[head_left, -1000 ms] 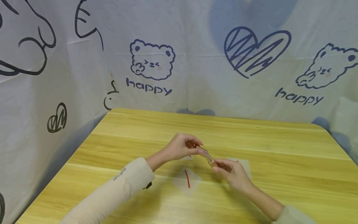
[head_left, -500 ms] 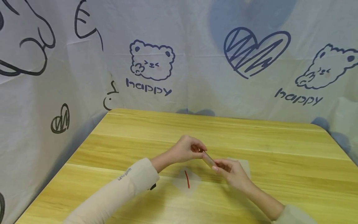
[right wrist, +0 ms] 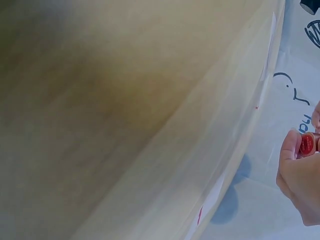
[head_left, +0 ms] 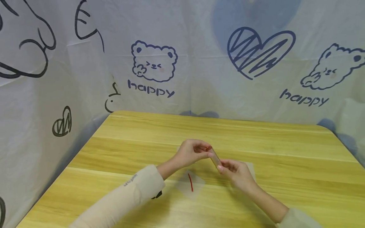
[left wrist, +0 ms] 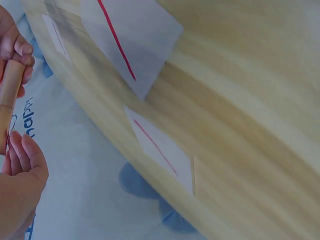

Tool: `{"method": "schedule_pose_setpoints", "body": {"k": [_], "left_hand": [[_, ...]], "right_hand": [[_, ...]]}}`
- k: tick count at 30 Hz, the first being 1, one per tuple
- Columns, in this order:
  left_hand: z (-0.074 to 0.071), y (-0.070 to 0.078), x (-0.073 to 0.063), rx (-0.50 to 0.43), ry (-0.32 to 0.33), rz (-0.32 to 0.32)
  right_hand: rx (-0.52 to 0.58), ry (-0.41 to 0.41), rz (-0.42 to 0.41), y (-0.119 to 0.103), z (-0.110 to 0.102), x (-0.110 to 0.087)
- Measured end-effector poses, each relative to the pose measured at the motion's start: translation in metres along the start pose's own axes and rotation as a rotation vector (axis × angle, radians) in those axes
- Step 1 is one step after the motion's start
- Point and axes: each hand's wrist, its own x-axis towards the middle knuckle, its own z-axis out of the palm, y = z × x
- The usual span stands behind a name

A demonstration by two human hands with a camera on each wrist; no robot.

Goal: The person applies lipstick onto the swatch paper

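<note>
Both hands hold one copper-gold lipstick tube (head_left: 215,158) above the table, tilted down towards the right. My left hand (head_left: 191,154) pinches its upper end, where a dark red edge shows by the fingertips. Thumb and fingers of my right hand (head_left: 239,176) pinch the lower end. In the left wrist view a seam crosses the middle of the lipstick tube (left wrist: 9,97), its two parts in line. A round red end of the lipstick tube (right wrist: 307,143) with small print shows in the right wrist view.
On the wooden table (head_left: 137,133) lies a white paper square (head_left: 191,184) with a red stroke, below the hands. Another paper (head_left: 251,170) is partly hidden behind the right hand. A further paper (left wrist: 162,150) with a red line shows in the left wrist view. White cloth (head_left: 199,88) with drawings hangs behind.
One second ago the lipstick tube looked parted, with a narrower gold section between the hands; now its parts sit together. The left hand has moved slightly right and the tube stands steeper.
</note>
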Motion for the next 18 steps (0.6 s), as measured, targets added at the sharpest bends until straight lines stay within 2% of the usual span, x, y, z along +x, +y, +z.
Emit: {"method": "schedule_pose_setpoints", "body": {"k": [4, 8, 18], "left_hand": [[0.004, -0.002, 0.002, -0.064, 0.022, -0.066], [0.006, -0.002, 0.005, -0.082, 0.047, -0.091], [0.013, -0.005, 0.018, -0.103, 0.096, -0.082]], "right_hand": [[0.016, 0.008, 0.031, 0.0, 0.002, 0.002], [-0.001, -0.001, 0.042, 0.0, 0.002, 0.006], [-0.098, -0.066, -0.1, 0.008, -0.001, 0.027]]}}
